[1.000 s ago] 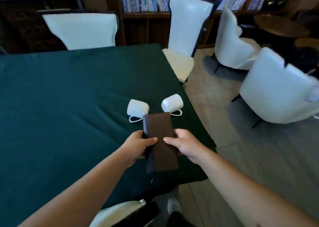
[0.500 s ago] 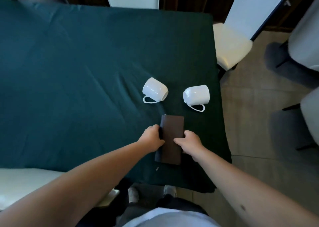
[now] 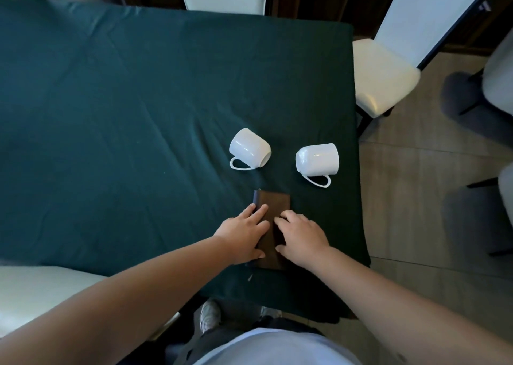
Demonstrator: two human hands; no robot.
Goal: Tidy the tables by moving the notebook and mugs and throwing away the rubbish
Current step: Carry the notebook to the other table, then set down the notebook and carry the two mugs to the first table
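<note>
The brown notebook (image 3: 273,206) lies flat on the dark green tablecloth (image 3: 125,114), near the table's near-right corner, with its long axis running away from the person. Both hands rest on top of its cover. The left hand (image 3: 244,235) lies palm down over the notebook's left half, fingers extended and flat, with the fingertips reaching toward the far-left corner of the cover and the thumb lying along the near part. The right hand (image 3: 301,237) covers the notebook's right half, fingers loosely spread and slightly bent, pressing downward; it does not wrap around any edge. Neither hand pinches or encloses the notebook; contact is by flat fingers and palm only. A strip of cover remains visible between the two hands, and the far end of the notebook is uncovered. Beyond the notebook, two white mugs lie on their sides on the cloth, apart from each other and from the notebook. The left mug (image 3: 249,150) lies with its handle toward the person. The right mug (image 3: 317,160) lies near the right table edge with its base to the left and its handle toward the person. White upholstered chairs stand around the table: one (image 3: 385,73) at the right side and one (image 3: 41,292) at the near-left.
</note>
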